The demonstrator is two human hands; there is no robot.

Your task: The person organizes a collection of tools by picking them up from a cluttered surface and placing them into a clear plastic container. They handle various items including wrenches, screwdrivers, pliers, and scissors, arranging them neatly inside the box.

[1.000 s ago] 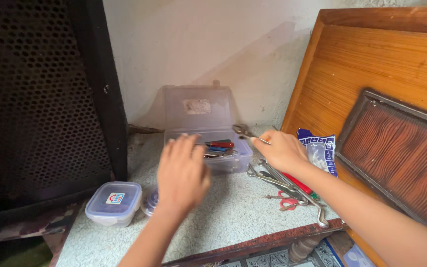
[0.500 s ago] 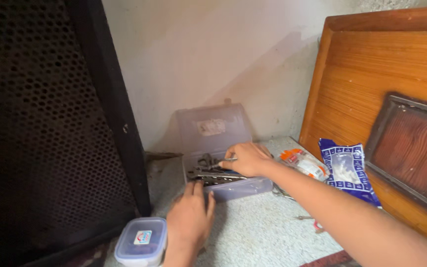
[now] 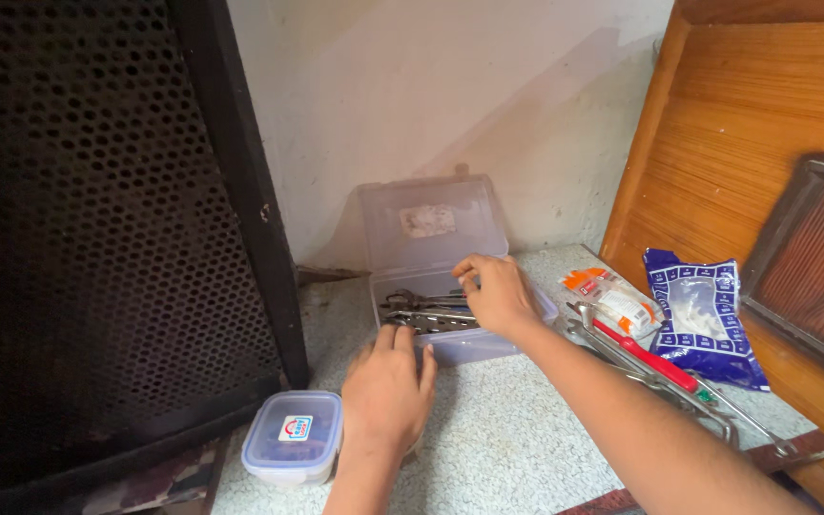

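**Hands at the open tool box**

The right hand (image 3: 498, 291) reached into the clear plastic tool box (image 3: 450, 315), its fingers curled down over the metal tools (image 3: 426, 313) lying inside. Whether those fingers had actually closed on a tool could not be told; the knuckles hid the tips. The left hand (image 3: 388, 391) lay flat and open just in front of the box, fingertips touching its near wall, holding nothing.

The box stood against the wall directly ahead of both hands, its hinged lid (image 3: 434, 224) tipped up and back. The tools in it looked like steel pliers and wrenches: stiff, fairly heavy for their size, smooth and likely slippery on bare metal, best taken by the handles. The thin plastic box itself would probably be light and a little flexible, apt to slide on the speckled counter (image 3: 517, 439) unless steadied.

On the lid, above the right hand, sat a small pale rectangular label. Left of the left hand stood a small lidded container (image 3: 293, 439) with a square sticker in red and blue. To the right of the right hand lay a white-and-orange packet (image 3: 612, 300), then a blue patterned bag (image 3: 703, 319), with a red-handled tool (image 3: 646, 353) just before them.
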